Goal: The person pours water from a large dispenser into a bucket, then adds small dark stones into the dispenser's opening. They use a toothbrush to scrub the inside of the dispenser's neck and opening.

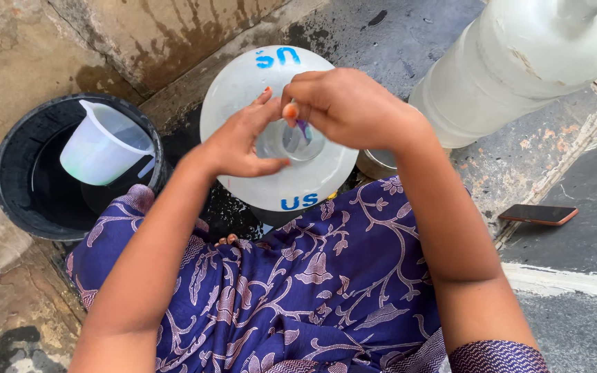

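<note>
1. While we look down at the frame centre, we see the large white water jug standing upright.
2. The left hand rests on its neck, fingers loosely curled.
3. The right hand pinches a small purple thing over the mouth.
4. At left, a white measuring cup sits in a black bucket.

The floor is rough, stained concrete, wet and dark in patches. On it stand a black bucket at the left, a large translucent water jug in the middle with a metal bowl just beside it, and a second big water jug at the upper right. A smartphone lies flat at the right, well apart from the jugs.
</note>
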